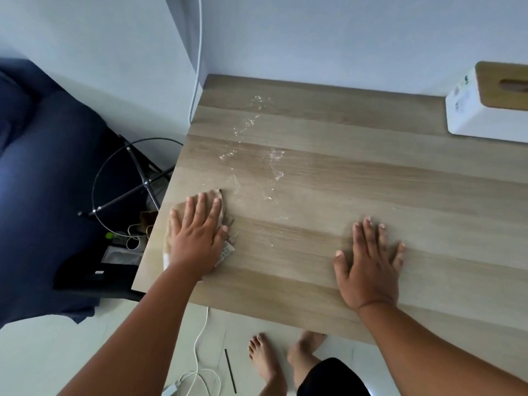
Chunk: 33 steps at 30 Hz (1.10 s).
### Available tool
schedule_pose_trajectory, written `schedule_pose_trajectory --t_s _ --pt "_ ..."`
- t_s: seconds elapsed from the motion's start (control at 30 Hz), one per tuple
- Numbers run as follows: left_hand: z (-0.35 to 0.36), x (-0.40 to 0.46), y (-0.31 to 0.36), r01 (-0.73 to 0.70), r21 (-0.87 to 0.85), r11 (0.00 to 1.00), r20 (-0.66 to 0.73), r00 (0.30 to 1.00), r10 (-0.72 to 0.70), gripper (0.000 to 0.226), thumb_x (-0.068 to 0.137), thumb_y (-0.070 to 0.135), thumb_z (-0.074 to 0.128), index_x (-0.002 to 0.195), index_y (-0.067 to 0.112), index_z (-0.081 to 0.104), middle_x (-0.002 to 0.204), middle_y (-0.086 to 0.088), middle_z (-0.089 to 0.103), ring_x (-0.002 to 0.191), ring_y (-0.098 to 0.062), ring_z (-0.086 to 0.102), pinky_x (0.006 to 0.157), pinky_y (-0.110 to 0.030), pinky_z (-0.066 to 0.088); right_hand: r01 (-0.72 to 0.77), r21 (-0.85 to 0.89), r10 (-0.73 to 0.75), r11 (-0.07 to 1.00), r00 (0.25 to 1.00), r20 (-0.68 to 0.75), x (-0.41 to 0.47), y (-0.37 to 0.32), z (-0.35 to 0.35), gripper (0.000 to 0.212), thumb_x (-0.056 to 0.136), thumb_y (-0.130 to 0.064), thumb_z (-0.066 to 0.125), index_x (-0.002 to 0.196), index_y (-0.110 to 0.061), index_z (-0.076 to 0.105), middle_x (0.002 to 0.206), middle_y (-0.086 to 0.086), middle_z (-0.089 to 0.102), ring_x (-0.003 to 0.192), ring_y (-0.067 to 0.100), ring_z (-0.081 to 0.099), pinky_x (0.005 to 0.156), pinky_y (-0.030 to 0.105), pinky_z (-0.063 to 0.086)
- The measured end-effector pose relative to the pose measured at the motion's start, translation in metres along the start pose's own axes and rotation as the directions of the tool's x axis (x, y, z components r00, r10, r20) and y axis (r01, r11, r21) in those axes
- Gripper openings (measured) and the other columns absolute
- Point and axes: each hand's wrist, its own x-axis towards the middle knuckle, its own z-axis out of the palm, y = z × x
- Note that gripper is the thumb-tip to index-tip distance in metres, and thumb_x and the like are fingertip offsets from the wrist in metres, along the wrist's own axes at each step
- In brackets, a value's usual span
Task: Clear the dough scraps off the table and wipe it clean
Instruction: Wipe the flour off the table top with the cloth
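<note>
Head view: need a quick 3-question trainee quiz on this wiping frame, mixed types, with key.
1. True or false: the left hand presses flat on a cloth.
2. The white streaks lie: A) beyond the cloth, toward the wall; B) under the right hand; C) on the floor.
3. Fill in: the white box with the wooden lid stands at the table's far ____ corner.

Key: 1 true; 2 A; 3 right.
</note>
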Motion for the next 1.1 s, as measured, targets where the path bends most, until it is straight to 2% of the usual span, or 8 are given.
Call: schedule_pose_trajectory --t_s 0.17,0.3,0.5,0.63,0.77,0.93,1.03,1.1 --pt "0.020 -0.036 0.011 -0.208 -0.003 0.978 -0.074 0.976 0.207 0.067 0.103 0.049 0.034 0.164 0.025 0.019 0.174 -0.001 0.003 0.160 -0.023 -0.006 0.128 -0.056 0.004 0.004 -0.006 -0.004 1.000 1.000 0.011 0.000 0.001 0.001 0.079 0.091 -0.056 0.034 0.161 -0.020 0.031 0.172 0.000 0.016 0.160 0.025 0.006 0.124 0.065 0.004" --pt "0.024 -0.063 -0.024 -0.280 0.052 0.958 -0.081 0.955 0.284 0.068 0.104 0.055 0.034 0.164 0.028 0.019 0.174 0.002 0.006 0.160 -0.025 0.003 0.127 -0.056 0.009 0.007 -0.009 -0.007 1.000 1.000 0.011 0.000 0.003 0.003 0.078 0.092 -0.056 0.034 0.161 -0.021 0.030 0.172 0.000 0.015 0.160 0.024 0.005 0.124 0.064 0.004" --pt "0.002 -0.033 -0.043 -0.023 0.009 1.000 -0.015 1.000 0.023 0.069 0.098 0.061 0.025 0.162 0.043 0.005 0.172 0.008 -0.009 0.158 -0.018 -0.018 0.126 -0.060 -0.003 0.009 0.001 -0.009 1.000 1.000 -0.019 -0.001 0.002 0.003 0.078 0.090 -0.056 0.036 0.160 -0.019 0.034 0.171 0.003 0.021 0.159 0.027 0.011 0.124 0.065 0.007" --pt "0.000 -0.003 -0.018 0.032 -0.013 0.999 -0.017 0.999 -0.033 0.069 0.098 0.058 0.023 0.163 0.042 0.006 0.172 0.005 -0.010 0.157 -0.019 -0.022 0.125 -0.060 -0.008 0.009 -0.015 -0.009 1.000 1.000 -0.009 0.000 0.002 0.004 0.079 0.091 -0.055 0.036 0.160 -0.020 0.033 0.171 0.002 0.019 0.159 0.028 0.010 0.124 0.065 0.006" --pt "0.005 0.004 0.025 -0.099 0.020 0.995 -0.016 0.995 0.100 0.068 0.102 0.054 0.020 0.164 0.035 0.000 0.172 0.003 -0.013 0.157 -0.020 -0.023 0.127 -0.057 -0.007 0.013 -0.017 -0.014 1.000 0.999 -0.029 -0.001 0.002 0.005 0.078 0.091 -0.054 0.037 0.159 -0.019 0.034 0.171 0.002 0.021 0.159 0.028 0.012 0.124 0.065 0.006" --pt "0.028 -0.035 0.093 -0.320 -0.010 0.947 -0.066 0.946 0.319 0.074 0.098 0.046 0.040 0.165 0.026 0.015 0.173 -0.002 0.003 0.160 -0.026 -0.006 0.126 -0.061 0.008 0.015 -0.017 -0.015 1.000 0.999 -0.030 -0.001 0.002 0.005 0.077 0.091 -0.055 0.035 0.159 -0.018 0.034 0.171 0.002 0.021 0.159 0.028 0.012 0.124 0.065 0.007" --pt "0.037 -0.068 0.089 -0.414 -0.024 0.910 -0.066 0.909 0.412 0.074 0.097 0.042 0.047 0.164 0.025 0.020 0.173 0.001 0.009 0.160 -0.025 0.005 0.123 -0.062 0.018 0.016 -0.004 -0.017 1.000 0.999 -0.034 0.000 0.003 0.005 0.078 0.091 -0.055 0.035 0.160 -0.018 0.034 0.171 0.002 0.020 0.159 0.027 0.011 0.124 0.065 0.006" --pt "0.035 -0.076 0.062 -0.400 -0.013 0.916 -0.060 0.915 0.399 0.073 0.099 0.043 0.044 0.165 0.027 0.016 0.174 0.003 0.007 0.160 -0.023 0.004 0.124 -0.061 0.018 0.014 -0.001 -0.014 1.000 0.999 -0.030 0.000 0.003 0.004 0.078 0.091 -0.055 0.035 0.159 -0.019 0.034 0.171 0.002 0.020 0.159 0.027 0.011 0.124 0.066 0.007"
